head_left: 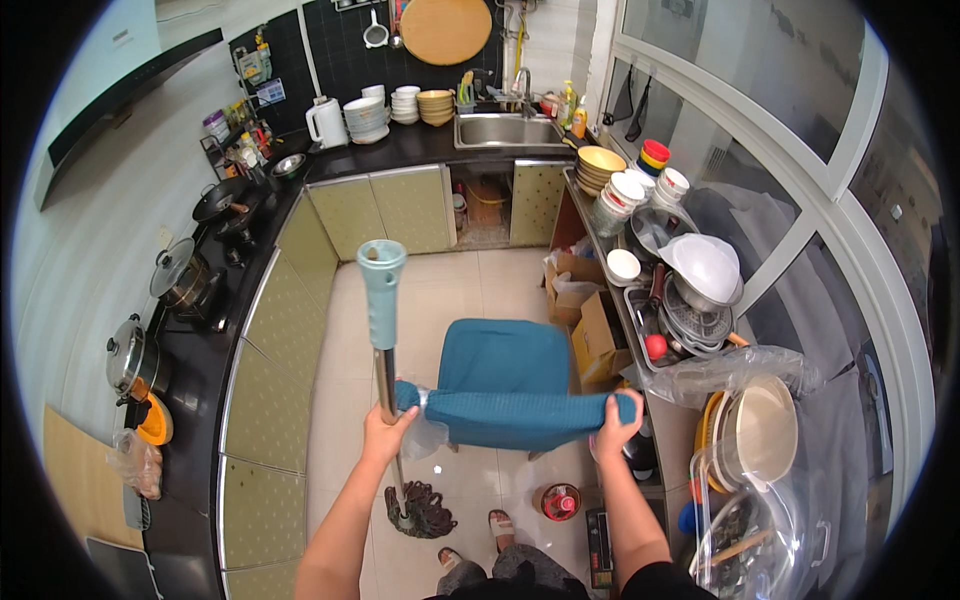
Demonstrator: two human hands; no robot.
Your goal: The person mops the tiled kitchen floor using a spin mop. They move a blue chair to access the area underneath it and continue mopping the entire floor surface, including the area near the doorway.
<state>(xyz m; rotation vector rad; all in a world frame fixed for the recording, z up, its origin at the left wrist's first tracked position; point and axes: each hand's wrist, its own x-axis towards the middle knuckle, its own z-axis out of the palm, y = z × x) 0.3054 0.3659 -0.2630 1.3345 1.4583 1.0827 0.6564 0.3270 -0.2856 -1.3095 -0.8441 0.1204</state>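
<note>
My left hand (387,435) is closed around the metal shaft of a string mop (384,375), whose light-blue plastic handle end rises above it. The dark mop head (421,511) rests on the tiled floor. A chair with a teal fabric cover (504,356) stands before me, its backrest toward me. My right hand (619,424) grips the right end of the backrest. At the backrest's left end, beside my left hand, hangs a clear plastic bag (426,436); whether that hand also touches the chair I cannot tell.
A red-capped bottle (561,502) and a black scale-like device (600,547) are on the floor at right. Cardboard boxes (598,337) sit under the right shelf, loaded with bowls and pans. The left counter (187,405) holds pots; a steel sink (510,131) is at the back.
</note>
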